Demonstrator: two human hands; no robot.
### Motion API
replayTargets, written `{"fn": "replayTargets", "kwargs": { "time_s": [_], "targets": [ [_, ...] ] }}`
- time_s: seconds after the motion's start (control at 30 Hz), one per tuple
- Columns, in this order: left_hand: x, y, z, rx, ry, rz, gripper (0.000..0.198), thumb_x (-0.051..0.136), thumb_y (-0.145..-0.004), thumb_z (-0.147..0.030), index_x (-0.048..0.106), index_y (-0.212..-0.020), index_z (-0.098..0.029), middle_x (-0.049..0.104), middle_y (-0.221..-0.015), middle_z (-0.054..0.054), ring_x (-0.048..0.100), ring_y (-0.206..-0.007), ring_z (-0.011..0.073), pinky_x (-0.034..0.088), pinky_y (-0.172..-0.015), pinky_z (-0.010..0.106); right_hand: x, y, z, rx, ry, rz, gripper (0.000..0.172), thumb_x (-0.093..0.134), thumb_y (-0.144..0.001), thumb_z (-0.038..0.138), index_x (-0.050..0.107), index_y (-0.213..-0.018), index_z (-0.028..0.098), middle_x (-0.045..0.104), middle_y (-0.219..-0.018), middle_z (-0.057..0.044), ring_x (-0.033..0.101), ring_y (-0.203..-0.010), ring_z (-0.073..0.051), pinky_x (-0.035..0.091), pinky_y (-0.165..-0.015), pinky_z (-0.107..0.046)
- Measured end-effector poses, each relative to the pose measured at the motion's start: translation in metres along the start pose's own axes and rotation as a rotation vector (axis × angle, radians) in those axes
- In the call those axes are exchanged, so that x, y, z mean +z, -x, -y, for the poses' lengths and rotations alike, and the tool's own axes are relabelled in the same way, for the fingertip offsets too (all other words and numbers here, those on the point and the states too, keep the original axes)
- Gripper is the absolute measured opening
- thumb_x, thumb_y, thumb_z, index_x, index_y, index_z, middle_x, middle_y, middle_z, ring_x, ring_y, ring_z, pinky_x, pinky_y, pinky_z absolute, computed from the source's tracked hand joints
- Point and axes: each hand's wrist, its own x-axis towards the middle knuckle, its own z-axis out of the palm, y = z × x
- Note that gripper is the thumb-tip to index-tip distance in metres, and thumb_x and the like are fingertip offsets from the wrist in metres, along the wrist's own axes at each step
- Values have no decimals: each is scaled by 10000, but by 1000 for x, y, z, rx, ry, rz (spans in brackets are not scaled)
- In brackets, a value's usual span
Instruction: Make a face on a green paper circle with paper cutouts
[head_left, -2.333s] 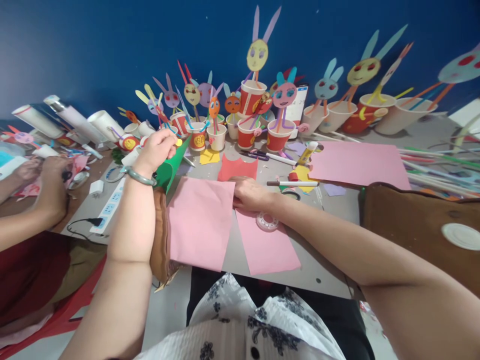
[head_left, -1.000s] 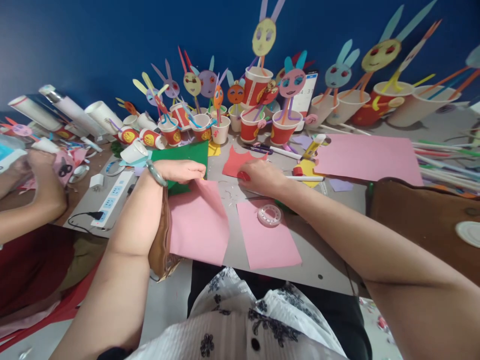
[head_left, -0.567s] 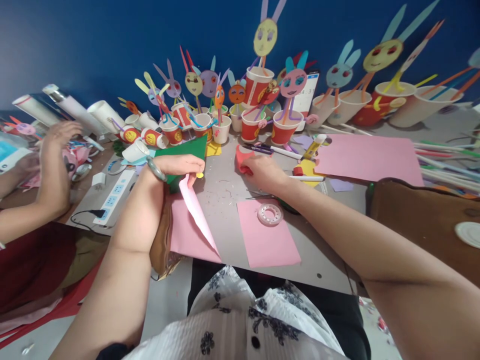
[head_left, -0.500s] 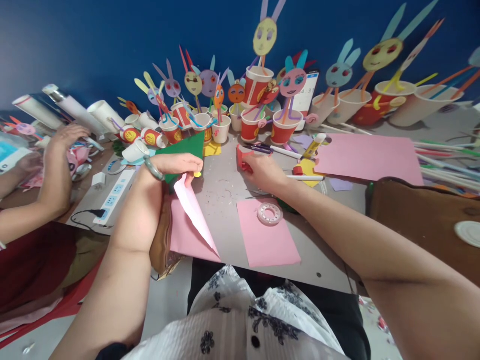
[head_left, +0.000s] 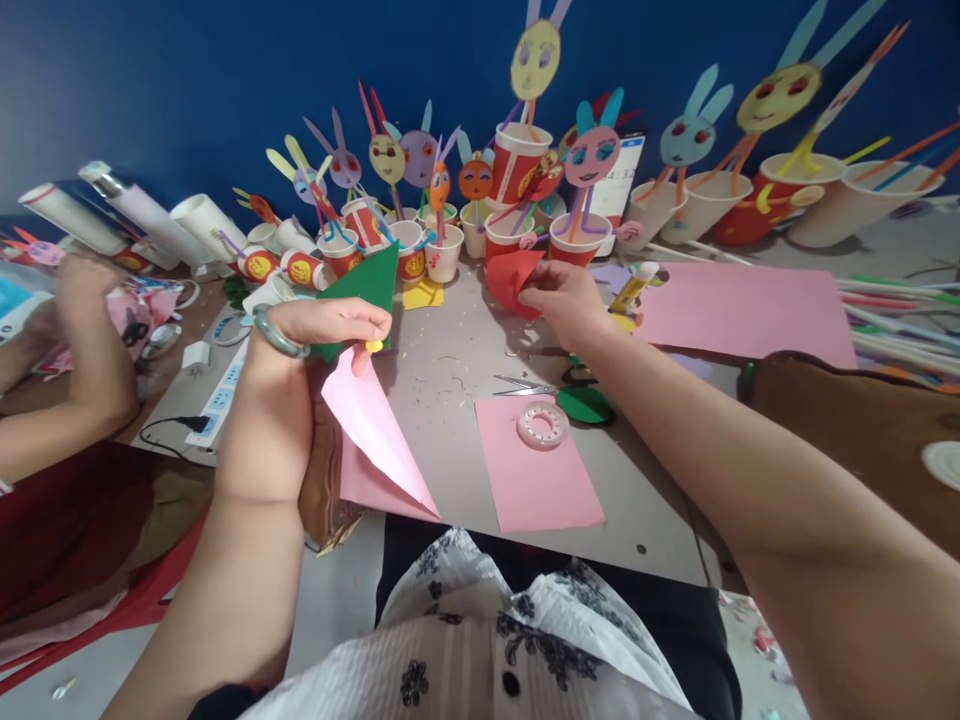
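Note:
My left hand (head_left: 335,324), a bracelet at its wrist, pinches the raised corner of a pink paper sheet (head_left: 375,430). A small yellow piece (head_left: 373,347) shows at its fingertips; I cannot tell what it is. Green paper (head_left: 367,287) stands slanted just behind this hand. My right hand (head_left: 566,300) is closed on a piece of red paper (head_left: 511,282), lifted in front of the cups. Below it lie scissors (head_left: 523,386) and a green paper oval (head_left: 585,405). A roll of clear tape (head_left: 542,425) rests on a second pink sheet (head_left: 536,490).
Paper cups (head_left: 580,238) with rabbit-faced figures line the wall. A phone (head_left: 622,185) leans among them. Pink card (head_left: 750,312), a glue stick (head_left: 637,287) and pipe cleaners (head_left: 900,330) lie at right. A power strip (head_left: 217,405) and another person's arm (head_left: 82,370) are at left.
My right hand has raised the red paper from the table, which now shows wider, uncovering the scissors and green oval. My left hand has shifted slightly left with the pink sheet.

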Motion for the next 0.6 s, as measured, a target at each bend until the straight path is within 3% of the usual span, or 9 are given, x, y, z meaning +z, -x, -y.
{"fn": "replayTargets", "kwargs": {
  "time_s": [0.23,0.37,0.6],
  "targets": [
    [-11,12,8,173,32,125,296,606,-851,-419,474,-710,-195,688,-601,56,640,-572,164,472,-551,224,1,-3,8,-100,-305,-78,165,665,-620,154,583,-738,237,681,-750,-3,645,-762,-186,547,-726,-370],
    [-15,16,10,205,62,149,272,600,-878,-395,498,-728,-192,708,-624,68,652,-602,169,483,-576,224,-1,-3,14,-196,-327,-125,167,688,-651,195,594,-759,281,697,-796,8,643,-802,-197,551,-769,-395],
    [-15,18,12,196,136,131,309,640,-864,-425,524,-706,-186,700,-609,60,657,-581,168,499,-579,223,-2,-7,12,-217,-324,-145,207,699,-704,227,514,-780,279,703,-848,-5,635,-827,-185,541,-763,-388]
  ]
}}
